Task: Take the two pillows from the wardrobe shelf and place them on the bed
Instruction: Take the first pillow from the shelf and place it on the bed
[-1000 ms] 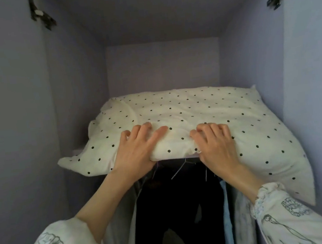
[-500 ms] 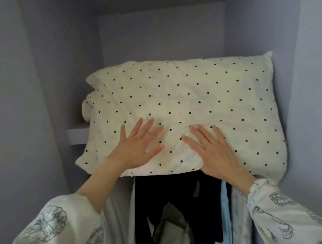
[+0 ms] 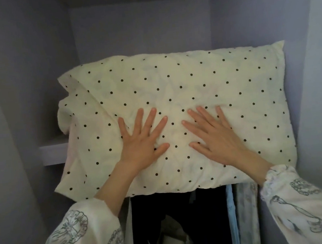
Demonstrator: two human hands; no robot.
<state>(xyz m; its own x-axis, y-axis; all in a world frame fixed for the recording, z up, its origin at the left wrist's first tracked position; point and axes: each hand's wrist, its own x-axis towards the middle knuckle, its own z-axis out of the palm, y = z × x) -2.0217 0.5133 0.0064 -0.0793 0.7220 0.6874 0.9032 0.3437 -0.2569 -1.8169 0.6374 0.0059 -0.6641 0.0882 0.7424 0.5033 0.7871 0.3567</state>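
Observation:
A cream pillow with black dots [image 3: 201, 81] lies tilted on the wardrobe shelf [image 3: 53, 153], its front edge hanging past the shelf over the clothes. My left hand [image 3: 142, 139] and my right hand [image 3: 213, 134] rest flat on its face, side by side, fingers spread, gripping nothing. A second layer of the same dotted fabric [image 3: 66, 114] pokes out behind its left end; I cannot tell whether that is another pillow.
Grey-lilac wardrobe walls close in on both sides and behind the pillow. Dark garments [image 3: 176, 215] and a pale blue one [image 3: 232, 213] hang directly below the shelf. My patterned white sleeves fill the lower corners.
The pillow has slid forward and tipped down off the shelf toward me. Both hands have let go of its front edge and now lie flat on its face.

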